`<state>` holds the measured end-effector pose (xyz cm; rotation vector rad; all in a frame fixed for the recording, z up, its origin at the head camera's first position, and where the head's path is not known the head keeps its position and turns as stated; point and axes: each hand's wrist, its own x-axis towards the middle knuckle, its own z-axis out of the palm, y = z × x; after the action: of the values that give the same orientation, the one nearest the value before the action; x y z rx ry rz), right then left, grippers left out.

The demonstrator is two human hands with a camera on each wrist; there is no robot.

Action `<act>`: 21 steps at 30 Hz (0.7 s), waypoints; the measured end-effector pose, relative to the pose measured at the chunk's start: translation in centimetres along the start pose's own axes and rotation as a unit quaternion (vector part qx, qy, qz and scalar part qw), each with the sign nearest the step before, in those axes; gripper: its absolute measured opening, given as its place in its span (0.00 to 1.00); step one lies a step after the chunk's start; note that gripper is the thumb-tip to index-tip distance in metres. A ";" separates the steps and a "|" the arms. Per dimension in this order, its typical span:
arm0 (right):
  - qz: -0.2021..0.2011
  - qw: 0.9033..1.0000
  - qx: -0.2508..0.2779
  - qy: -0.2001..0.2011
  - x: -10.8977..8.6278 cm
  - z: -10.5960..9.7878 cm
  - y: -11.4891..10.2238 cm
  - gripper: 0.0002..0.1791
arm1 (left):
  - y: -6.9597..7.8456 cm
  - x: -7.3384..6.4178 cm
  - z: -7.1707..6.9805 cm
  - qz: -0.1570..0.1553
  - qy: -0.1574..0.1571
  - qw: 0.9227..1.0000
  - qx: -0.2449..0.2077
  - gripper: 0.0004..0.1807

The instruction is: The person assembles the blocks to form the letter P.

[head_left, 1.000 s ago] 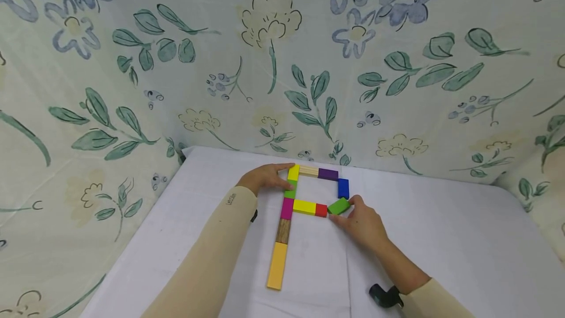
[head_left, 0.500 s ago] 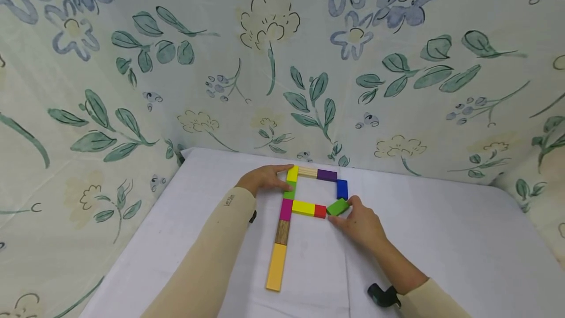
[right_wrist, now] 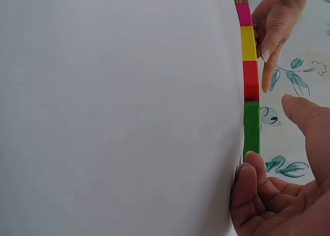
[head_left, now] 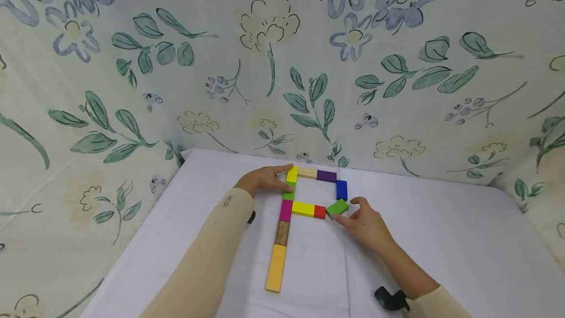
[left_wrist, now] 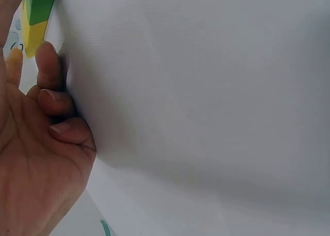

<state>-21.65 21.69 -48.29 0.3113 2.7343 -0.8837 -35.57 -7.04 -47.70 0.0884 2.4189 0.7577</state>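
Note:
My right hand point(head_left: 368, 222) is beside a tilted green block point(head_left: 337, 208), thumb tip at its near edge and index finger just off its far right corner. The right wrist view shows this green block point(right_wrist: 251, 125) end to end with a red one point(right_wrist: 250, 80), fingers curled close by. With thumb and index finger spread, my left hand point(head_left: 262, 180) touches a yellow block point(head_left: 292, 174) and another green block point(head_left: 289, 195); its other fingers are curled in the left wrist view. Red point(head_left: 320, 212) and yellow point(head_left: 303, 208) blocks run left to a magenta block point(head_left: 286, 211).
Below the magenta block lie a brown wood-grain block point(head_left: 282, 233) and a long orange one point(head_left: 276, 268). Pale wood point(head_left: 307, 172), purple point(head_left: 326, 176) and blue point(head_left: 342, 190) blocks form the top and right side. A floral cloth point(head_left: 273, 63) hangs behind the white table point(head_left: 419, 239).
My right hand has eased slightly right, its index finger parting from the tilted green block. My left hand stays at the yellow and green blocks.

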 end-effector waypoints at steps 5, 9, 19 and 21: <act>-0.031 0.999 -0.014 0.030 -0.1 -1.8 1.9 0.46 | -0.5 -0.2 0.1 0.031 0.010 0.999 -0.022 0.56; -0.048 0.993 -0.058 0.089 0.2 -3.6 4.3 0.41 | -1.9 -0.6 0.7 0.065 0.051 0.995 -0.046 0.56; -0.089 0.961 -0.195 0.176 0.1 -10.7 12.2 0.33 | -7.6 -6.1 -0.2 0.102 0.195 0.966 0.139 0.54; -0.093 0.954 -0.212 0.188 0.0 -11.5 13.4 0.32 | -8.8 -7.7 -1.2 0.098 0.227 0.950 0.191 0.55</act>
<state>-19.88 39.17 -46.53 0.1486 3.2527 -0.2669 -29.02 -16.79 -47.62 0.3458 3.0089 0.4096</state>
